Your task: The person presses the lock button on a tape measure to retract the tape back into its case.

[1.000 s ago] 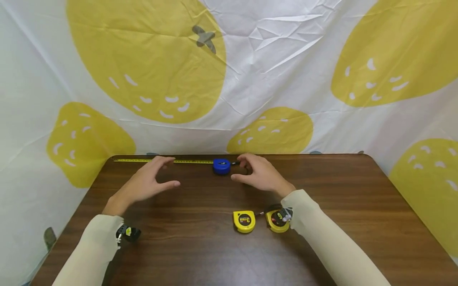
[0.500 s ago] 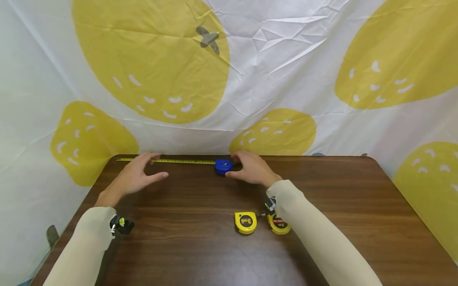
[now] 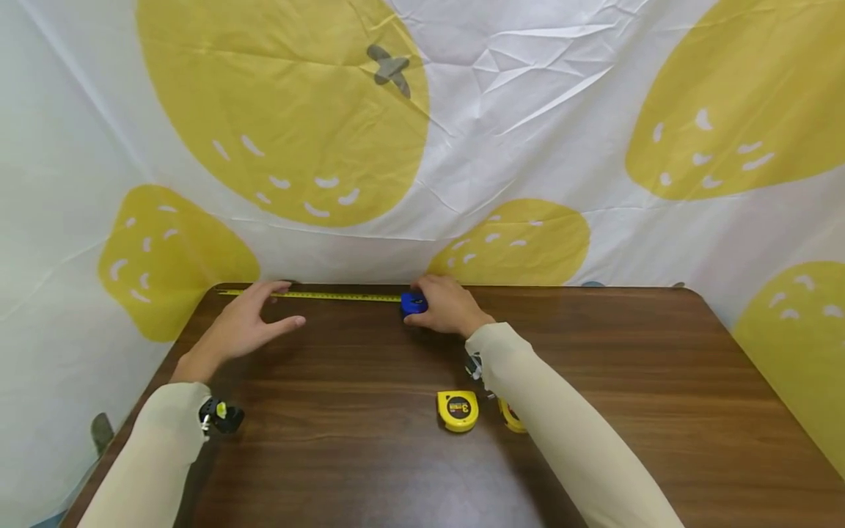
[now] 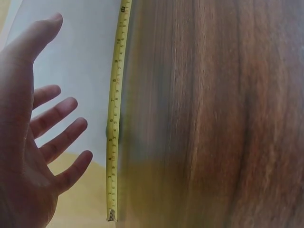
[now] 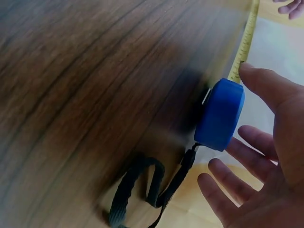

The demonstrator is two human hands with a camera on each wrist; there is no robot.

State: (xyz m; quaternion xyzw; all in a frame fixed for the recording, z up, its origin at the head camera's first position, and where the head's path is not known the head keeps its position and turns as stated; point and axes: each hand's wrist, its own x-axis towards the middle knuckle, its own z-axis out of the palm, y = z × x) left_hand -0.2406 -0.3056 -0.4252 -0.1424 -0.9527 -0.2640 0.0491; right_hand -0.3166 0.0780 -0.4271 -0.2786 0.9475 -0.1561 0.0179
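A blue tape measure [image 3: 412, 303] lies near the table's back edge, its yellow blade [image 3: 337, 296] drawn out to the left. My right hand [image 3: 449, 304] is around the case, thumb in front and fingers behind. In the right wrist view, the fingers are spread beside the blue case [image 5: 220, 115], and the thumb tip overlaps the blade close to it. A black wrist strap [image 5: 159, 183] loops from the case. Over the blade's left part hovers my left hand [image 3: 240, 319], thumb apart from the fingers; the left wrist view shows nothing in the hand [image 4: 33, 137].
Nearer me on the brown table [image 3: 330, 455] lies a yellow tape measure [image 3: 457, 411]. Another yellow tape measure [image 3: 511, 416], to its right, is partly hidden under my right sleeve [image 3: 574, 433]. A white cloth with yellow fruit prints [image 3: 290, 125] hangs behind the table.
My right hand has moved left, from beside the blue tape measure to around its case. My left hand has shifted left along the blade. The right sleeve covers more of the right-hand yellow tape measure.
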